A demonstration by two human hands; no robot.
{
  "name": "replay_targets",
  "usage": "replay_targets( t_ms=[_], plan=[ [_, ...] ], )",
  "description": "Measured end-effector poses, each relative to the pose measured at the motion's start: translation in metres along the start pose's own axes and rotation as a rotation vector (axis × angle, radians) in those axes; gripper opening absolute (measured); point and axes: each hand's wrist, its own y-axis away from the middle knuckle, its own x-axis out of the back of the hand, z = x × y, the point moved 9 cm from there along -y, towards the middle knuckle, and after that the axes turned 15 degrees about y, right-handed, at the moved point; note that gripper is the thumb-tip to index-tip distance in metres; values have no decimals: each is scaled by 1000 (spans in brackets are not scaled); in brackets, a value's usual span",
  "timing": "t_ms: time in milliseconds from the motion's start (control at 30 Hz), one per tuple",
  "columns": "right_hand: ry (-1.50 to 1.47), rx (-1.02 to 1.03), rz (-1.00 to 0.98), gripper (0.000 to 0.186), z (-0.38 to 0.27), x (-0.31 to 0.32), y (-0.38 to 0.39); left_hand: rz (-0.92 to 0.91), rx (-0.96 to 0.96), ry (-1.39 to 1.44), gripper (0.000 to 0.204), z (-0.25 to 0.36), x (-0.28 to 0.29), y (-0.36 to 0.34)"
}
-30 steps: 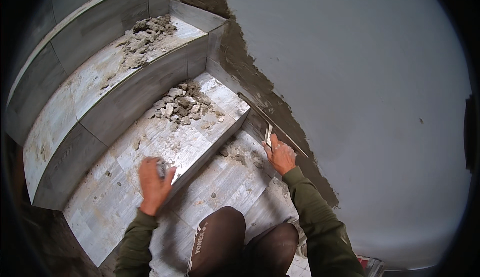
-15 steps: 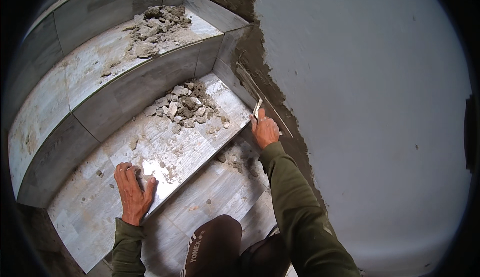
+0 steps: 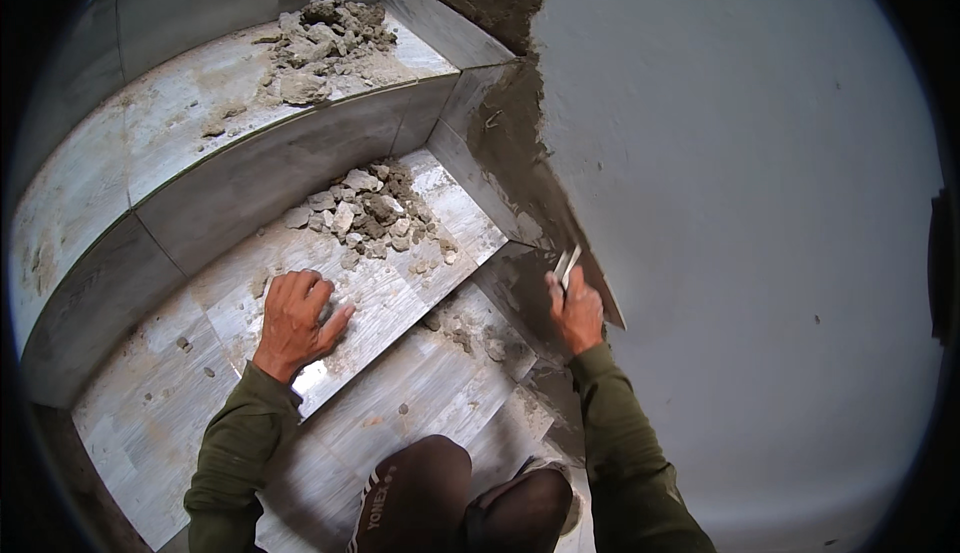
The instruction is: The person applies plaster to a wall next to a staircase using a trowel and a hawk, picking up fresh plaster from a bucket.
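Note:
My right hand grips the pale handle of a plastering trowel, its fingers wrapped round it. The long, thin blade lies along the wall, by the ragged edge between damp brown mortar and the smooth grey wall. Lower left, my left hand rests on the tiled step tread, holding nothing, with the thumb apart from the loosely bent fingers. Mortar rubble lies heaped on that tread, beyond the left hand.
Another rubble heap sits on the higher step. Wood-look tiles cover the curved risers. Crumbs are scattered over the treads and the lower step. My knees show at the bottom.
My right hand has moved the trowel down and to the right along the wall, its blade now nearer the grey surface. The left hand has shifted up and right across the tread.

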Motion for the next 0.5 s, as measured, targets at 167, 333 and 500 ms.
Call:
replay_targets(
  t_ms=[167, 333, 500],
  plan=[
    [221, 79, -198, 31, -5, -42, 11, -31, 41, 92, 26, -5, -19, -5],
    [244, 112, -117, 32, -50, -42, -42, -36, 56, 193, 26, -22, -15, -2],
    [263, 44, -56, 34, -78, -25, -95, -26, 53, 242, 25, -27, -9, 2]
  ],
)
